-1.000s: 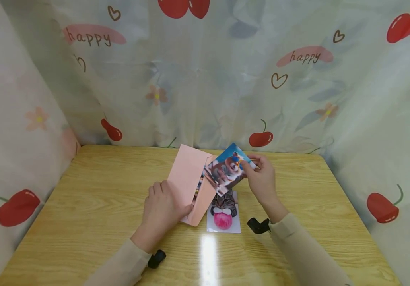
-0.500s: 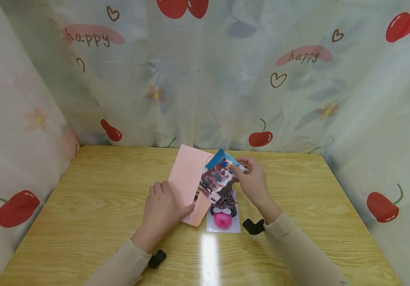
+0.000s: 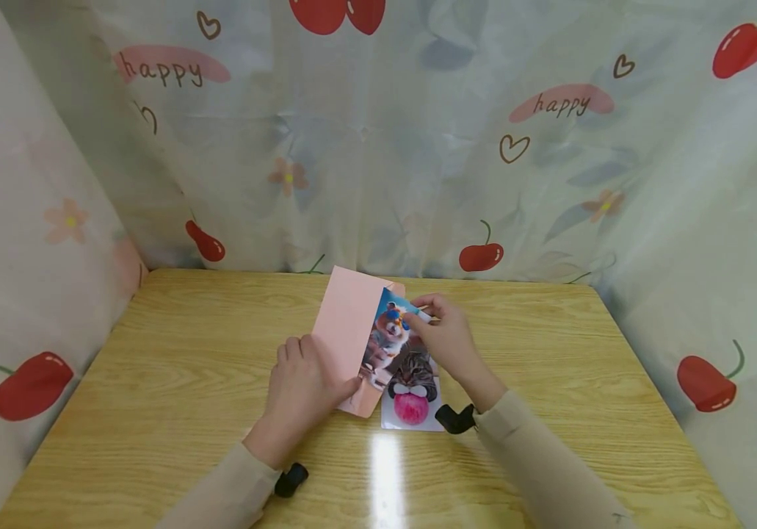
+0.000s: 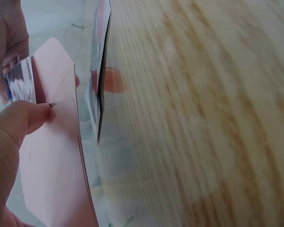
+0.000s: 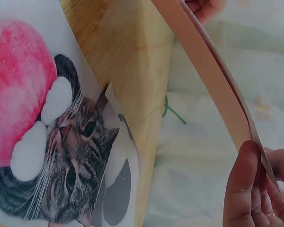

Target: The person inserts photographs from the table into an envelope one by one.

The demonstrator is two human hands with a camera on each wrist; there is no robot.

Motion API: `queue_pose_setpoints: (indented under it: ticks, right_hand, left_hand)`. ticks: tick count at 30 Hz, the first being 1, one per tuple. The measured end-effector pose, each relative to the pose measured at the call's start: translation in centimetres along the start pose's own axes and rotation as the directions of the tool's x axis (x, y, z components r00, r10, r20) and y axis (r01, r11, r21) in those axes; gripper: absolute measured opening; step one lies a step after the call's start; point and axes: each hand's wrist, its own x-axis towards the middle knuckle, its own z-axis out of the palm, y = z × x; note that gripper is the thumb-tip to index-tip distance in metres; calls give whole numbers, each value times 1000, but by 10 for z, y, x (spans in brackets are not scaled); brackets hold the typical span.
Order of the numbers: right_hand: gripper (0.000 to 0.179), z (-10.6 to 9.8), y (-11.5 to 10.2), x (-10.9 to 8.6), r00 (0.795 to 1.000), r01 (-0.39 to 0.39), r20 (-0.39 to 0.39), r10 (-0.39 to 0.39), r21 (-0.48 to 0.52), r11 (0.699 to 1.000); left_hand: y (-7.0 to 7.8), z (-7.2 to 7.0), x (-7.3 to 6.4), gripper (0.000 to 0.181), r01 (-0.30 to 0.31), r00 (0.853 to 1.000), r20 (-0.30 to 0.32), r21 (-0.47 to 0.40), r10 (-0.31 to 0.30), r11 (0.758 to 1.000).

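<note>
Left sleeve (image 3: 222, 486): beige, plain, long, reaching the wrist.
Right sleeve (image 3: 543, 459): same beige, creased near the cuff (image 3: 495, 420); small dark mark (image 3: 619, 519) toward the elbow, too small to read.
Left wrist piece (image 3: 291, 480): black, short, rounded.
Right wrist piece (image 3: 455, 419): black, bent.
Left grip (image 3: 302, 382): bare.
Right grip (image 3: 452, 345): bare.

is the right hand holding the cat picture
No, the right hand pinches the picture of an animal in blue glasses, while the cat picture lies below it, out of that hand's grip.

White glare streak down tabletop (image 3: 386, 474); wrist views dimmer, hazy.
</note>
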Motion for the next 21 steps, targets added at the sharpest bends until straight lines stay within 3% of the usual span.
queue_pose_setpoints:
  ticks: [7, 11, 16, 21]
  right_hand:
    - [25, 5, -4, -1, 1000, 2, 25, -2, -37, 999]
    - [32, 6, -6, -4, 999, -19, 27, 19, 6, 1000]
    - [32, 6, -9, -8, 997, -69, 27, 67, 75, 995]
    - [26, 10, -14, -10, 998, -69, 19, 68, 67, 995]
  left_hand:
    - [0, 1, 0, 99, -1, 1000, -10, -11, 0, 1000]
    - [-2, 2, 0, 99, 13, 1000, -14, 0, -13, 1000]
    - [-3, 0, 2, 101, 50, 999, 16, 12, -50, 999]
    - [-4, -1, 2, 103, 61, 997, 47, 12, -62, 998]
